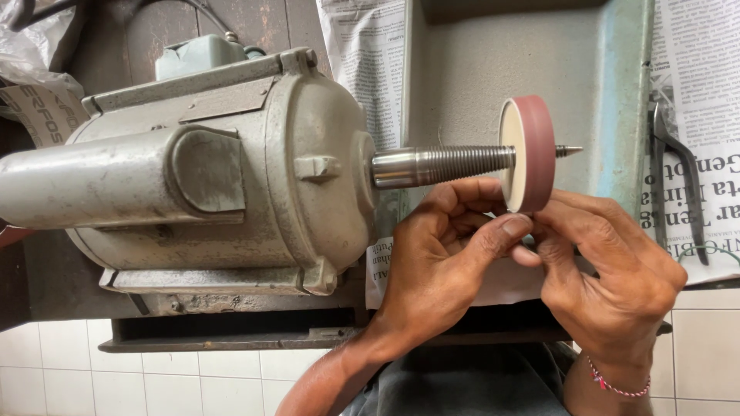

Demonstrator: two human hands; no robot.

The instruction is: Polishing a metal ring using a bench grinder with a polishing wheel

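Pinching together just under the wheel, your two hands meet fingertip to fingertip: your left hand (439,254) comes up from below with its thumb stretched rightward and the fingers curled in behind it, and your right hand (609,270) arches over from the right, fingers bunched against that thumb. Whatever sits between the fingertips is hidden, so I cannot tell whether you are clamping anything there. A red-and-white bracelet (617,383) rings your right wrist.

Right above your knuckles stands the red-rimmed, cream-faced abrasive wheel (528,154), seated on the threaded tapered spindle (447,164), whose sharp tip pokes out on the far side (your fingers are touching or very nearly touching the wheel's lower edge). The spindle runs out of the big grey motor (208,169) filling the left of the view.

Behind the wheel, a grey-blue metal hood (617,92) backs the work. Newspaper sheets (701,77) line the wall on both sides of it, and a pair of dark pliers (674,177) hangs over the right-hand sheet. White tiles (154,377) show below the bench.
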